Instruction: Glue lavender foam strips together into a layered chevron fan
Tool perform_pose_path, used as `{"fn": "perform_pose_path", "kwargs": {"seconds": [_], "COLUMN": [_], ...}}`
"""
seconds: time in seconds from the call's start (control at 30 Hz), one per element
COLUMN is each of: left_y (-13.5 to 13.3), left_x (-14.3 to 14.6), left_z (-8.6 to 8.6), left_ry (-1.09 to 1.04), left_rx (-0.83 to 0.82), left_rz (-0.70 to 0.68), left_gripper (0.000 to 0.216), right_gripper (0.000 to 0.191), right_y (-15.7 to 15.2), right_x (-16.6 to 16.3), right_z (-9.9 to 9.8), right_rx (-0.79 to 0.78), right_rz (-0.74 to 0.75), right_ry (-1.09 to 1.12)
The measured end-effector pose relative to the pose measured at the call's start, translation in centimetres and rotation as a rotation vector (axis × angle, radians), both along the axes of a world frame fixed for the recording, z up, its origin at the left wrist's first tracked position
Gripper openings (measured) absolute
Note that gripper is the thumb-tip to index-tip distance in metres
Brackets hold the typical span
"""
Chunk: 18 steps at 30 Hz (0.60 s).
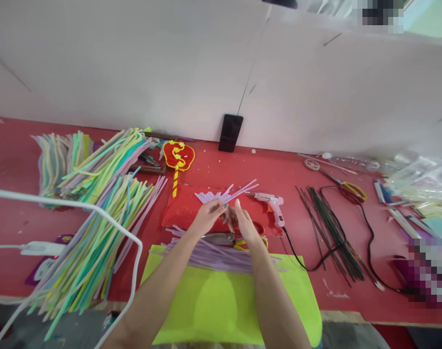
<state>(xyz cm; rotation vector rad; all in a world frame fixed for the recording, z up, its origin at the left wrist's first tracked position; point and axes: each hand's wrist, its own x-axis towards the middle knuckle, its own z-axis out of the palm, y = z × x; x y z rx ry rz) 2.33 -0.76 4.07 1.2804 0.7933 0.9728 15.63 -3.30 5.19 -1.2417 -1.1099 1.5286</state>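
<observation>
My left hand point(209, 215) is closed, thumb and fingers pinching thin purple pipe cleaners point(247, 187) that stick out up and to the right. Facing it, my right hand point(244, 224) has its thumb raised and its fingers curled in at the same spot; its hold on the stems is partly hidden. Short purple pipe cleaner ends point(205, 197) fan out just beyond my left fingers, over a red pad point(184, 213). Below my hands lie scissors point(219, 238) and a pile of long purple pipe cleaners point(217, 259), on a yellow-green sheet point(210, 305).
Multicoloured pipe cleaner bundles point(97, 232) fill the left side, crossed by a white cable point(112, 220). A pink glue gun point(274, 206), green stems point(333, 232) and yellow-handled scissors point(352, 190) lie rightward. A red-yellow fan-shaped ornament point(179, 156) and phone point(230, 133) are at the back.
</observation>
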Motion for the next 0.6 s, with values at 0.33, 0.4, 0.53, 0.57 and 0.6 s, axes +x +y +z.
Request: {"fn": "perform_pose_path", "kwargs": {"seconds": [0.33, 0.4, 0.53, 0.57, 0.6], "left_y": [-0.5, -0.5, -0.1, 0.1, 0.4], "left_x": [0.0, -0.1, -0.9, -1.2, -1.6], "left_z": [0.0, 0.1, 0.2, 0.3, 0.3], "left_ry": [0.352, 0.398, 0.481, 0.498, 0.508], "left_rx": [0.159, 0.180, 0.194, 0.197, 0.200], "left_rz": [0.174, 0.200, 0.339, 0.380, 0.422], "left_gripper": [0.011, 0.008, 0.006, 0.006, 0.007], "right_gripper": [0.066, 0.065, 0.062, 0.061, 0.060], "right_y": [-0.6, -0.4, -0.1, 0.0, 0.2], "right_x": [-0.7, -0.9, -1.7, -2.0, -2.4], "right_z": [-1.6, -1.8, -0.9, -0.6, -0.2], "right_rx": [0.108, 0.141, 0.190, 0.196, 0.204], "right_rz": [-0.017, -0.045, -0.076, -0.068, -0.058], "right_ry": [-0.305, -0.368, -0.538, -0.595, -0.661]}}
